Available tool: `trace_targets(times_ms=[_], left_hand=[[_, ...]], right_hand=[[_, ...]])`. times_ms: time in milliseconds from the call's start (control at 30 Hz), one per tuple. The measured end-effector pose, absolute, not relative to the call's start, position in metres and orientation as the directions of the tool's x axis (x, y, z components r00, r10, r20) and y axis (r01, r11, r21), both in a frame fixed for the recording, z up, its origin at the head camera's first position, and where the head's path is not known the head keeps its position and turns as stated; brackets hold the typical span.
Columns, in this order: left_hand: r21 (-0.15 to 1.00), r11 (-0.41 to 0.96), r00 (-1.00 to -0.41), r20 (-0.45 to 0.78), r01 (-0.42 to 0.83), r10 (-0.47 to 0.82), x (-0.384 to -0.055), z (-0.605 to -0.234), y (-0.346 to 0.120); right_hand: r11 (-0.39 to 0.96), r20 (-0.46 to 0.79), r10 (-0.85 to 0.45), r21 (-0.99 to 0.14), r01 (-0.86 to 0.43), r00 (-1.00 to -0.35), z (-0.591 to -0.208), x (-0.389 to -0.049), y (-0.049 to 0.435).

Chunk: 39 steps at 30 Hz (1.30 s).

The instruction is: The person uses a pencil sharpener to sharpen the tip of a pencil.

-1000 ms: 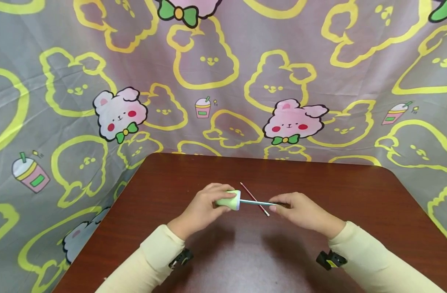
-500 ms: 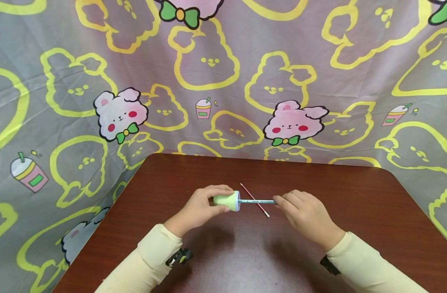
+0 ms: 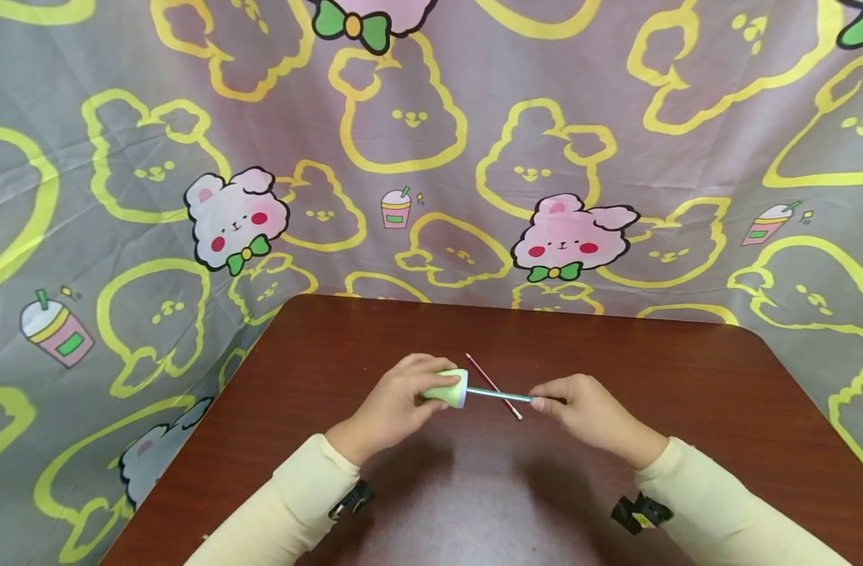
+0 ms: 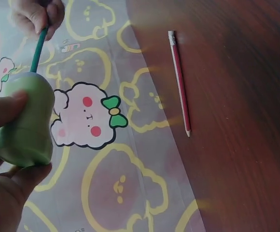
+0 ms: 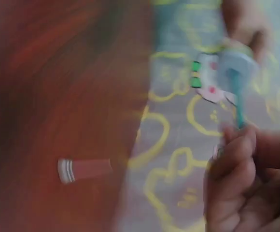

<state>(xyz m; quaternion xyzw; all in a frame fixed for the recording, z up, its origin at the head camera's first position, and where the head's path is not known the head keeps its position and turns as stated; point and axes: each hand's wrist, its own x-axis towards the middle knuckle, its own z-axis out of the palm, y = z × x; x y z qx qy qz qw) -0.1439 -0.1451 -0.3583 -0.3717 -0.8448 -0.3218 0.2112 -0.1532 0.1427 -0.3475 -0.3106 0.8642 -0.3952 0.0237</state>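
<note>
The green pencil sharpener (image 3: 446, 392) is up above the brown table (image 3: 375, 338), lying on its side, with its pale end facing right. The left hand (image 3: 396, 401) is on the left of the sharpener and has it snugly: the fingers bend over its far side and the thumb presses its near side. A shiny blue-green pencil (image 3: 484, 391) pokes into the sharpener's pale end and sticks out to the right. Right of the sharpener, the right hand (image 3: 590, 410) pinches the other end of that pencil with thumb and fingertips, its other fingers curled in, though the right wrist view is blurry. Both arms, in cream sleeves, reach in from the near side of the sharpener and lean toward each other. A red pencil (image 4: 180, 83) lies on the table, lower than the sharpener. Past the sharpener hangs a grey cloth (image 3: 446, 192) with yellow bears.
</note>
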Motion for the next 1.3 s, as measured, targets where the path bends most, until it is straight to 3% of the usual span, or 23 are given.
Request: trace_targets(times_ms=[33, 100, 167, 333, 433, 500, 600, 667, 767, 833, 900, 1000, 1100, 1200, 1300], left_hand=[[0.350, 0.518, -0.609, 0.612, 0.780, 0.504, -0.144, -0.359, -0.145], [0.321, 0.513, -0.585, 0.627, 0.796, 0.515, -0.145, -0.360, -0.143], [0.335, 0.514, -0.595, 0.624, 0.789, 0.506, -0.145, -0.360, -0.143], [0.473, 0.523, -0.700, 0.563, 0.709, 0.439, -0.146, -0.360, -0.143], [0.565, 0.505, -0.757, 0.518, 0.652, 0.399, -0.146, -0.359, -0.145], [0.625, 0.480, -0.788, 0.485, 0.616, 0.379, -0.147, -0.358, -0.147], [0.706, 0.445, -0.831, 0.420, 0.551, 0.363, -0.147, -0.355, -0.149], [0.751, 0.422, -0.853, 0.369, 0.508, 0.371, -0.147, -0.352, -0.150], [0.797, 0.399, -0.870, 0.299, 0.453, 0.391, -0.146, -0.349, -0.150], [0.812, 0.391, -0.874, 0.270, 0.432, 0.405, -0.146, -0.348, -0.151], [0.811, 0.391, -0.871, 0.269, 0.436, 0.412, -0.146, -0.348, -0.151], [0.783, 0.400, -0.856, 0.308, 0.476, 0.416, -0.146, -0.349, -0.150], [0.718, 0.430, -0.824, 0.373, 0.548, 0.426, -0.146, -0.350, -0.149], [0.609, 0.478, -0.773, 0.449, 0.632, 0.449, -0.146, -0.352, -0.147], [0.481, 0.508, -0.699, 0.529, 0.715, 0.481, -0.146, -0.352, -0.145]], right_hand=[[0.475, 0.071, -0.543, -0.796, -0.375, -0.837, -0.345, -0.154, 0.144], [0.444, -0.119, -0.524, -0.883, -0.152, -0.843, -0.342, -0.158, 0.147], [0.438, -0.165, -0.516, -0.894, -0.094, -0.841, -0.341, -0.160, 0.149], [0.578, -0.039, -0.474, -0.767, -0.278, -0.880, -0.343, -0.160, 0.147], [0.668, 0.190, -0.451, -0.576, -0.471, -0.872, -0.350, -0.156, 0.147], [0.690, 0.401, -0.472, -0.387, -0.612, -0.785, -0.356, -0.155, 0.148], [0.653, 0.663, -0.530, -0.079, -0.753, -0.528, -0.363, -0.156, 0.148], [0.593, 0.758, -0.562, 0.091, -0.800, -0.331, -0.365, -0.159, 0.146], [0.528, 0.817, -0.566, 0.252, -0.811, -0.114, -0.367, -0.162, 0.142], [0.505, 0.832, -0.554, 0.309, -0.806, -0.027, -0.367, -0.163, 0.139], [0.492, 0.839, -0.544, 0.323, -0.809, 0.004, -0.367, -0.163, 0.138], [0.500, 0.840, -0.540, 0.271, -0.823, -0.051, -0.367, -0.161, 0.137], [0.523, 0.814, -0.543, 0.136, -0.841, -0.206, -0.367, -0.157, 0.138], [0.542, 0.706, -0.544, -0.119, -0.832, -0.454, -0.363, -0.154, 0.141], [0.488, 0.381, -0.564, -0.561, -0.668, -0.732, -0.354, -0.154, 0.144]])
